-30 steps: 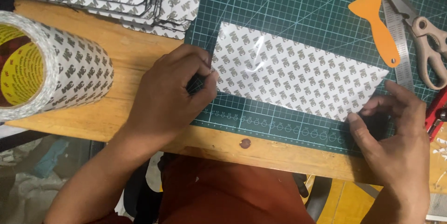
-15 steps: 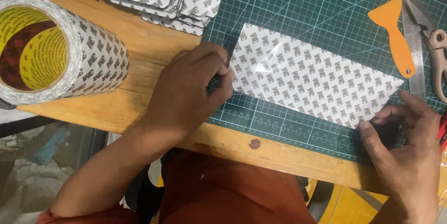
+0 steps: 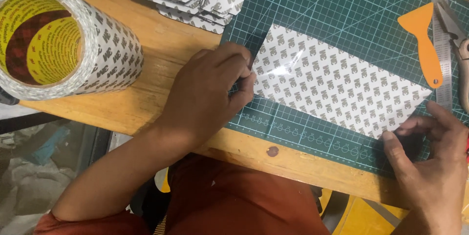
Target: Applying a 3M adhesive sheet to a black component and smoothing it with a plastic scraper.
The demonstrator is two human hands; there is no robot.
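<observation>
Both hands pinch opposite ends of adhesive sheet [image 3: 337, 86] lying left-right on cutting mat [image 3: 342, 5]: left hand [image 3: 210, 93] far-left corner, right hand [image 3: 430, 161] near-right corner.

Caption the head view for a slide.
Left hand and right hand pinch opposite ends of a patterned sheet on a green cutting mat, tape roll beside.

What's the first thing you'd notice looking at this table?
Probably the white patterned sheet lying slantwise on the green cutting mat, with the left hand pinching its left end and the right hand at its lower right corner. Next, the big tape roll at far left on the wooden table.
</observation>
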